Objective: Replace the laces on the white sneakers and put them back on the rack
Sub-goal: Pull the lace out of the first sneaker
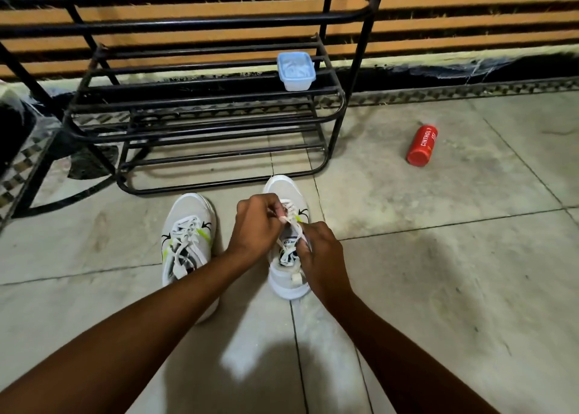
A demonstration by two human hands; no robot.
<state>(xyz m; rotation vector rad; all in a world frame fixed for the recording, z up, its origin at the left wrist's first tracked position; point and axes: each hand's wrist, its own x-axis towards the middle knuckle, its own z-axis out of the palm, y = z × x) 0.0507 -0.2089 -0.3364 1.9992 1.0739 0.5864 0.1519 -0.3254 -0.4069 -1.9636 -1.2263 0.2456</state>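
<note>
Black metal rack [200, 100] stands on the tiled floor [438, 257] against the wall. Two white sneakers [188, 244] sit side by side just in front of it, toes toward it. Left hand [255, 225] and right hand [322, 254] both work over the right-side sneaker [283, 191], fingers curled and pinching its white lace [293, 222]. A blue box [295, 70] rests on the rack; a red bottle [422, 146] lies well apart.

Single head-worn wide-angle cam, pitched forward and down. Forearms enter from the bottom edge, floor tiles [438, 257] close below, black rack [200, 106] and slatted wall further ahead at the top.
</note>
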